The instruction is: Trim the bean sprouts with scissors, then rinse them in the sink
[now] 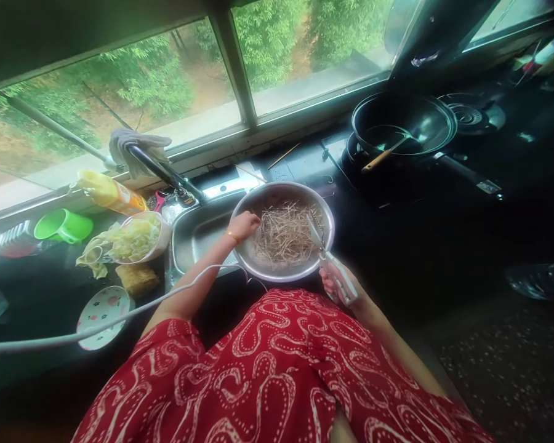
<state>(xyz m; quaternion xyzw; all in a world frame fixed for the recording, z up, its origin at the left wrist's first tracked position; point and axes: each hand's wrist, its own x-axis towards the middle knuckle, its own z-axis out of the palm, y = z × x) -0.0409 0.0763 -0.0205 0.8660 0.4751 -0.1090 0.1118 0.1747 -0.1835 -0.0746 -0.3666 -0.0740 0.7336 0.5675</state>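
A wide metal basin (240, 261) rests at the right side of the sink, holding a heap of thin, pale brown strands (284, 237) that look like dried roots. At the basin's left inner side, my left hand (244, 226) has its fingers closed at the edge of the heap; what they pinch is too small to make out. Kitchen scissors (341, 277) with light grey handles are in my right hand (335, 284), at the basin's lower right rim. Their blades stand apart, pointing in over the strands.
Left of the sink (180, 246) are a bowl of cut pale vegetable (136, 240), a sponge (137, 280), a patterned bowl (104, 317), a green mug (63, 226) and a yellow bottle (111, 192). A white cable (166, 295) crosses my left forearm. A wok (404, 123) with a spatula (383, 157) sits right.
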